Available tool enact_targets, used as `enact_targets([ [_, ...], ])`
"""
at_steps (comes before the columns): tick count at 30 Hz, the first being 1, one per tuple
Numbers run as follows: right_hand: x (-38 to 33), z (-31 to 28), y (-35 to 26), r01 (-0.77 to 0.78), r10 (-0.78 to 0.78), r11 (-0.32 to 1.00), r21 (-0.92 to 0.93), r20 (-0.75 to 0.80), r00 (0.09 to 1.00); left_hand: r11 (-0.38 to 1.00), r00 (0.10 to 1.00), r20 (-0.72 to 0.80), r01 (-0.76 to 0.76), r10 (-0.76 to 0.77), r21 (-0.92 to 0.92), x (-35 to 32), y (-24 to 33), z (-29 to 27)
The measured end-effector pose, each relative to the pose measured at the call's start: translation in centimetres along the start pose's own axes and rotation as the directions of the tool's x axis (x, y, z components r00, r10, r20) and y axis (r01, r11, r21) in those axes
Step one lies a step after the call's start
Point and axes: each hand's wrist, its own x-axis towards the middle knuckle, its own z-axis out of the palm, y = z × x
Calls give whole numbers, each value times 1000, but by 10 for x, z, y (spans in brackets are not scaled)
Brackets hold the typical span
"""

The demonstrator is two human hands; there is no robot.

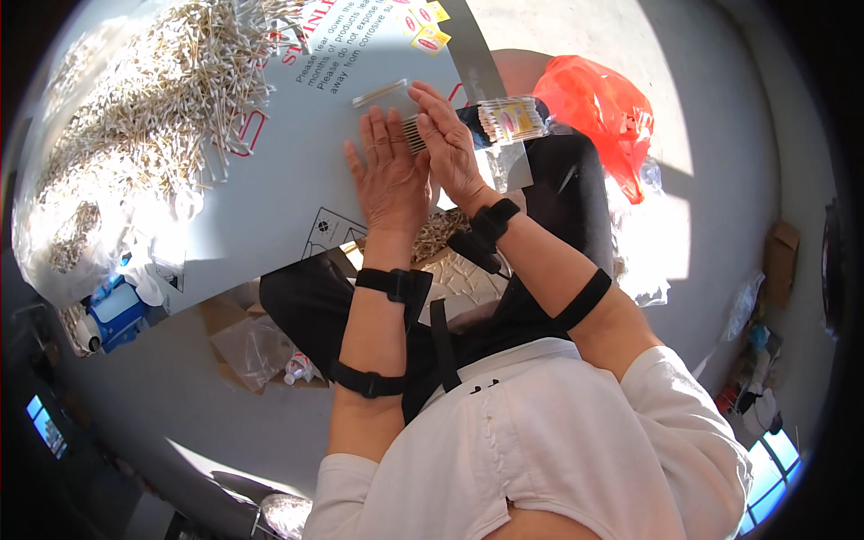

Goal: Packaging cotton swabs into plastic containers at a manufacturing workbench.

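Note:
My left hand (389, 175) lies flat, fingers apart, on a grey metal table (270, 216). My right hand (445, 144) stands on edge beside it, fingers straight. Between the two palms sits a small row of cotton swabs (414, 135), pressed from both sides. A thin clear packet of swabs (380, 93) lies just beyond my fingertips. A filled packet of swabs with a yellow and red label (511, 119) rests to the right of my right hand. Black straps ring both wrists and forearms.
A large loose heap of cotton swabs (153, 108) covers the table's left part. Small yellow labels (425, 27) lie at the far edge. A red plastic bag (598, 108) sits on the floor at right. A blue box (117, 310) stands under the table.

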Motion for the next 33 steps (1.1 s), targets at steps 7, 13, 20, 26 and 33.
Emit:
enact_targets([
  [7, 7, -26, -6, -3, 6, 999, -53, 61, 998, 1000, 1000, 0, -7, 7, -28, 1, 1, 4],
  [13, 14, -124, -10, 271, -171, 450, -851, 216, 961, 1000, 999, -43, 0, 0, 7, 4, 9, 4],
  [20, 5, -145, 18, 169, 74, 482, -860, 232, 970, 999, 1000, -6, -22, 23, 25, 11, 32, 10],
  [26, 6, -144, 19, 166, 45, 551, -818, 228, 973, 995, 995, -7, -98, 98, 15, 17, 57, 18],
  [33, 7, -141, 19, 236, -22, 559, -795, 270, 963, 992, 992, -16, -122, 122, -42, 23, 71, 23],
])
